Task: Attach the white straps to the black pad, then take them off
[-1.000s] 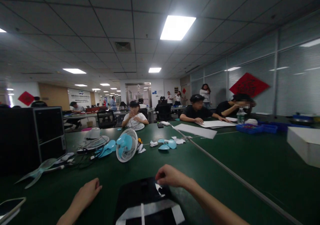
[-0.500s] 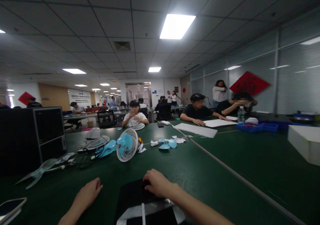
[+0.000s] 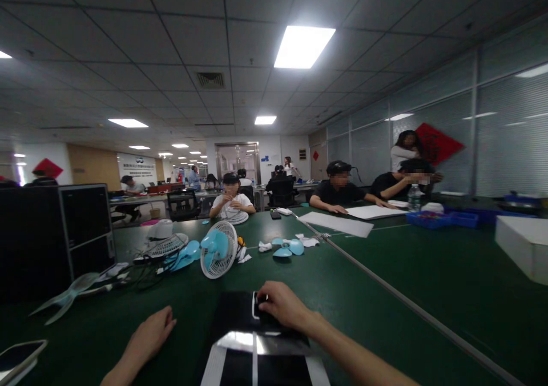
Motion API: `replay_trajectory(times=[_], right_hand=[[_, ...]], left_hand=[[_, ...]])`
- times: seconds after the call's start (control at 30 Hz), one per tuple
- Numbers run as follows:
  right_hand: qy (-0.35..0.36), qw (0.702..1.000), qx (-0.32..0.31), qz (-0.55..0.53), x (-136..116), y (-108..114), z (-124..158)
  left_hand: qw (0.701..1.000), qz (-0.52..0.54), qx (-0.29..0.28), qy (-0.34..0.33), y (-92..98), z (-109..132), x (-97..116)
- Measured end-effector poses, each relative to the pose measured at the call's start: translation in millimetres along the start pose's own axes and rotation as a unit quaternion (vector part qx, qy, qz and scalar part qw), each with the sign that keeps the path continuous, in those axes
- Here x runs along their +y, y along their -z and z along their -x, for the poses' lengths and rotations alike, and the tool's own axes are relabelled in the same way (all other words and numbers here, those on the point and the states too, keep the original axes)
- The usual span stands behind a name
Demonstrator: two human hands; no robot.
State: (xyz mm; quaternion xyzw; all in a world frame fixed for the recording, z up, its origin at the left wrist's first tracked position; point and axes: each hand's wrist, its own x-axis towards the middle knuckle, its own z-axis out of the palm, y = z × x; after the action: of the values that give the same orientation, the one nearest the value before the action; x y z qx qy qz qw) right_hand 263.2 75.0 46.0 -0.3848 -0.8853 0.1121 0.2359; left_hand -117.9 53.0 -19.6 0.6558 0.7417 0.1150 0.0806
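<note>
Resting with the right hand point(image 3: 280, 307) on the far end of a flat black pack point(image 3: 237, 317), in the near middle of the green table point(image 3: 385, 272). Fingers bent down and close together over a small white-edged piece point(image 3: 256, 305) there; not possible to tell whether pinching it or only pressing on it. Lying with the left hand point(image 3: 152, 332) palm down on the table, just left of the pack and apart from it, fingers loose and nearly together, holding nothing. Across the near part of the pack, a shiny silver strip point(image 3: 261, 343). Farther away and to the left, a small white fan point(image 3: 219, 249) with blue blades, among loose blue parts and cables; at the near left edge, a phone point(image 3: 19, 354). Probably easy to slip here: could drag the whole smooth pack over the table when pulling at its far end, since touched by one hand only. Could also crease the silver strip by leaning the right forearm on it.
</note>
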Motion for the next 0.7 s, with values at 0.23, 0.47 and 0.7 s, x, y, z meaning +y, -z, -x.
replay_trajectory(times=[0.23, 0.47, 0.7], right_hand=[[-0.124, 0.987, 0.098, 0.012, 70, 62, 40], [-0.309, 0.932, 0.140, 0.130, 171, 116, 119], [-0.425, 0.885, 0.140, 0.132, 189, 138, 161]], left_hand=[[1.000, 0.017, -0.011, 0.005, 0.1, 1, -1], [1.000, 0.013, -0.011, 0.005, 6.6, 7, 7], [1.000, 0.008, -0.020, -0.003, 2.4, 1, 1]])
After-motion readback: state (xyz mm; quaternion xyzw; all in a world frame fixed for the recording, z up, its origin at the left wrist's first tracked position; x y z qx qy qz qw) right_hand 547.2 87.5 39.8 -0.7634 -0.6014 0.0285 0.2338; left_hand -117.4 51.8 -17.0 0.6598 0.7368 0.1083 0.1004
